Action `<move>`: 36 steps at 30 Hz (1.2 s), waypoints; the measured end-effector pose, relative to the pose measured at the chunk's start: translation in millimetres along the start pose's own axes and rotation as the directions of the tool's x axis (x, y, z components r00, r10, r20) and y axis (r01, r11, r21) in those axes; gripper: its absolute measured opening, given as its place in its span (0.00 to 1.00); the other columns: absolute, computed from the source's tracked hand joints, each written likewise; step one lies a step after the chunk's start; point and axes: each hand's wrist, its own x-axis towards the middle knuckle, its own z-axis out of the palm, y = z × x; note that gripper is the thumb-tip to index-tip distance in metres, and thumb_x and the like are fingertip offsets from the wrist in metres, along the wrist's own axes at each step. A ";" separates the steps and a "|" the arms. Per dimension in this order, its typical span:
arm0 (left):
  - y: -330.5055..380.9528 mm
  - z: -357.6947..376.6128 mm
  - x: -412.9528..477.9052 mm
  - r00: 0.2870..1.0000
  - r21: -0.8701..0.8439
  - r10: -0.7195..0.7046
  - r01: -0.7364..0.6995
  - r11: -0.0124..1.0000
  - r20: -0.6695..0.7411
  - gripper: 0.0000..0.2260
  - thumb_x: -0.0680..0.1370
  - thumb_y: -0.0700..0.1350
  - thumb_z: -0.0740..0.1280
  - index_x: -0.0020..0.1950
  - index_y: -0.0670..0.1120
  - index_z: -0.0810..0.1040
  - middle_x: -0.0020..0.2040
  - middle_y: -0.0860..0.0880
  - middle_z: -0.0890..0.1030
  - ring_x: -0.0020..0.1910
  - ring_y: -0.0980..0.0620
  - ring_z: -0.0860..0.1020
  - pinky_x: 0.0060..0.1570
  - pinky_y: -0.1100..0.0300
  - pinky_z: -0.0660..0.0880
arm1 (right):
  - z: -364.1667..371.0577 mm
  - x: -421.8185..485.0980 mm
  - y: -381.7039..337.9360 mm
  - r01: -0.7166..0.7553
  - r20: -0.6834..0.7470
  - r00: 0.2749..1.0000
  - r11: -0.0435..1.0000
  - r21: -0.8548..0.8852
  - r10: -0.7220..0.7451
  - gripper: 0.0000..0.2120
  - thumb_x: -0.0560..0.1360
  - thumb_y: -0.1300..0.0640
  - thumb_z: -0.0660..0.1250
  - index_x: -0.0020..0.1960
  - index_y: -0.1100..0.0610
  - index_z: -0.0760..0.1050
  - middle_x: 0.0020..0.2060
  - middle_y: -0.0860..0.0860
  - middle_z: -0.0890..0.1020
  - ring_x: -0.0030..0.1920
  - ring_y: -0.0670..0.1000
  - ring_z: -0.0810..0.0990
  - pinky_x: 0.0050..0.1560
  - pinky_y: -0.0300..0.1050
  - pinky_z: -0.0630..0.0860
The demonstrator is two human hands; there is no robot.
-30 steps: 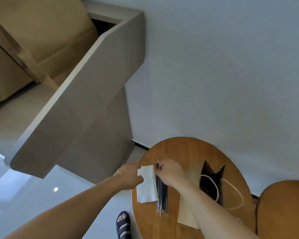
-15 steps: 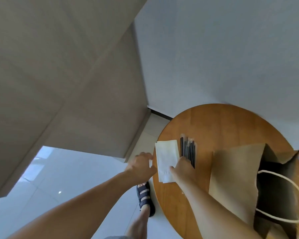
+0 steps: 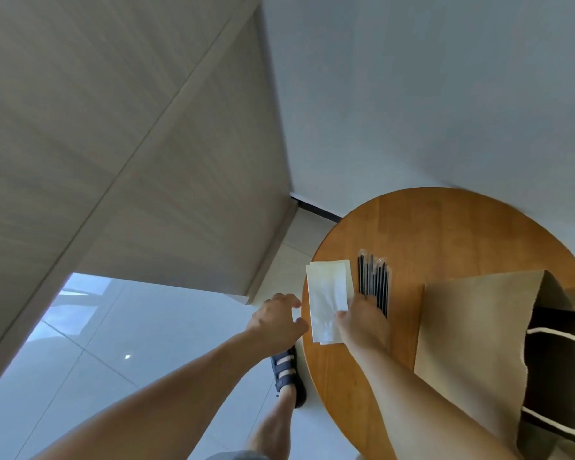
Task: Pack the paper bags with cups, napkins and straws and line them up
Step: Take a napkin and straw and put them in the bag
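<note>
Progress: early, by my reading. One brown paper bag [image 3: 472, 343] lies on its side on the round wooden table [image 3: 445, 234], mouth toward the right edge of the view, white rope handles [image 3: 561, 340] loose. Its inside is dark; contents not readable. No cups in view. No row of bags yet.

Supplies are unpacked: a stack of white napkins [image 3: 327, 293] lies flat near the table's left rim, with black straws in clear wrappers [image 3: 374, 277] just beside it, between napkins and bag.

Right hand [image 3: 362, 322] lies across the near ends of the straws and the napkins' right edge. Fingers hidden under the knuckles, so I cannot tell whether it pinches either one.

Left hand [image 3: 276, 322] is at the table rim beside the napkins, fingers loosely curled, nothing held; the thumb may just touch the paper.

Since half a second ago: right hand has crept from the napkins' near corner toward the straws. Left hand, bag and supplies unmoved.

Sandalled foot [image 3: 287, 376] on pale floor tiles below.
</note>
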 end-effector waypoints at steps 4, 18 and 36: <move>5.8 1.7 2.3 1.000 -0.008 0.011 -0.011 1.000 0.003 0.18 0.80 0.51 0.65 0.70 0.51 0.72 0.70 0.52 0.73 0.65 0.52 0.74 0.58 0.60 0.72 | -3.8 -1.9 14.1 0.021 -0.051 0.999 1.000 0.016 -0.020 0.14 0.81 0.44 0.59 0.57 0.50 0.78 0.50 0.46 0.81 0.43 0.46 0.82 0.36 0.37 0.80; 31.9 4.4 9.2 0.987 -0.403 -0.156 0.161 0.901 0.046 0.17 0.78 0.56 0.66 0.63 0.50 0.69 0.51 0.56 0.75 0.44 0.57 0.75 0.37 0.67 0.73 | -38.2 -26.4 19.3 -0.003 0.026 0.999 0.521 0.854 -0.037 0.05 0.74 0.57 0.71 0.46 0.49 0.75 0.38 0.43 0.82 0.40 0.45 0.82 0.35 0.33 0.77; 41.5 1.6 -4.8 0.956 -0.770 -0.203 0.289 0.569 0.210 0.08 0.79 0.43 0.67 0.56 0.42 0.77 0.53 0.42 0.82 0.51 0.41 0.81 0.54 0.46 0.79 | -1.1 -15.1 57.0 -0.142 0.026 0.989 0.901 0.411 0.144 0.04 0.78 0.52 0.67 0.49 0.52 0.74 0.39 0.47 0.80 0.40 0.47 0.80 0.36 0.42 0.77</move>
